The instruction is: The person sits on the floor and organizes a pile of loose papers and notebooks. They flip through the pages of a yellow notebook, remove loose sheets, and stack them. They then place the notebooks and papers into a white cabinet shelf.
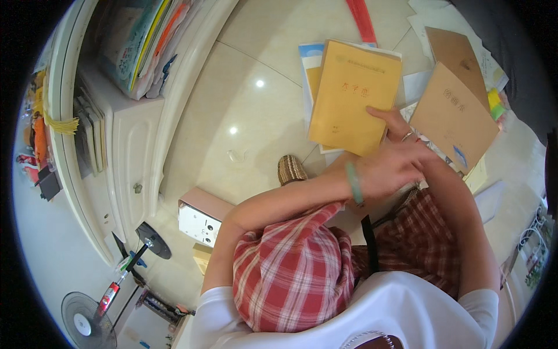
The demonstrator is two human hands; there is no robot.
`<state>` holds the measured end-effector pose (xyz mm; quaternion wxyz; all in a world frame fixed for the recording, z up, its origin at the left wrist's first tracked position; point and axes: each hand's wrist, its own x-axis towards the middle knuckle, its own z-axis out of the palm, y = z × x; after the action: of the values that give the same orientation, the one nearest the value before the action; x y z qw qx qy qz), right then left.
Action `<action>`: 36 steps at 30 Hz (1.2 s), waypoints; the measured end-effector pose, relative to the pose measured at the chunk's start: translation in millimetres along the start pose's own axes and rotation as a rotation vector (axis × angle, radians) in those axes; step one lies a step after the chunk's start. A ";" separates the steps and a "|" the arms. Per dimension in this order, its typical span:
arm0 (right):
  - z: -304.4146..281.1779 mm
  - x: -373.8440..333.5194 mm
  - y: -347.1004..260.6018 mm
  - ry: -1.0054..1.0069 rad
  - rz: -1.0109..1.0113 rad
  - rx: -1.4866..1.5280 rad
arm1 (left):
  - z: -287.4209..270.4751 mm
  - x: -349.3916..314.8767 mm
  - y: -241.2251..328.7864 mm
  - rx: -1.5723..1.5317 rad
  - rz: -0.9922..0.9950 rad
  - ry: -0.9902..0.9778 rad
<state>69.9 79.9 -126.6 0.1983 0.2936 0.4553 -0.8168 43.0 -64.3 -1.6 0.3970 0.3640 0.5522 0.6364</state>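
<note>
My right hand (396,124) grips a yellow exercise book (351,96), with its thumb on the cover and its other fingers hidden beneath. Behind that book, the edges of a blue-and-white book (311,51) and other pages stick out. My left hand (395,168), with a pale green bangle (353,181) on its wrist, crosses over my right forearm near the wrist. It is smeared by motion, so its finger pose does not show clearly. Just right of my right hand lies a tan paper-covered notebook (456,113), overlapping a darker brown one (456,52).
White drawers (136,128) stand at left, with folders (136,52) on an upper shelf. A pink-and-white box (200,224) sits on the tiled floor (232,87). A fan (84,323) is at lower left. A red strip (361,20) lies at the top; cables (530,232) lie at far right.
</note>
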 end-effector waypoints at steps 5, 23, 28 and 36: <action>-8.2 -12.9 8.3 0.071 -0.007 0.031 | -81.0 -39.6 -96.8 0.269 -0.256 0.948; -102.2 -60.3 -42.8 0.222 0.029 -0.125 | -92.1 -56.0 -131.7 0.335 -0.585 0.961; -105.2 -57.5 -43.3 0.187 0.064 -0.085 | -86.5 -56.9 -131.1 -0.006 -0.555 0.981; -114.9 -55.6 -38.4 0.204 0.071 -0.103 | -61.7 -54.6 -108.2 -0.456 -0.642 1.095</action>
<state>123.2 201.4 -113.3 0.1944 0.3806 0.5037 -0.7507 21.5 -131.3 -118.0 0.2959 -0.2862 0.6064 0.6803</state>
